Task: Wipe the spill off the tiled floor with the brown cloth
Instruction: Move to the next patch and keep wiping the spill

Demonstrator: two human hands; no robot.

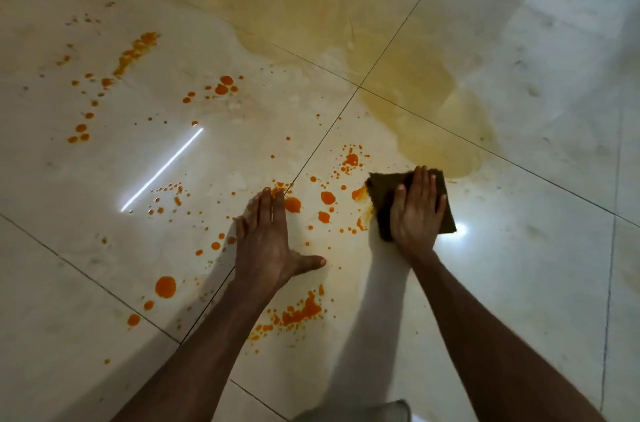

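Where the brown cloth [381, 200] lay, folded into a dark, roughly square pad, it sat flat on the tiled floor [519, 248] at the near tip of a wide, pale yellowish smear [398, 75] that spread away across several tiles. Its left edge touched a few orange blobs, and a thin orange streak clung to the floor just beside that edge. The right hand [417, 210] pressed down on top of the cloth, palm flat, fingers straight and close together, pointing away from the person; nothing was curled around the fabric. To its left, well apart from the cloth, the left hand [265, 241] was planted flat on the bare tile, fingers extended, thumb splayed out toward the right, holding nothing. Its fingertips reached a grout line and touched one of the orange drops [292, 204]. More orange spatter [165, 286] was scattered over the glossy cream tiles on the left and near the forearms, in dots and larger pools. A bright strip of reflected light [162, 172] lay across the left tile.
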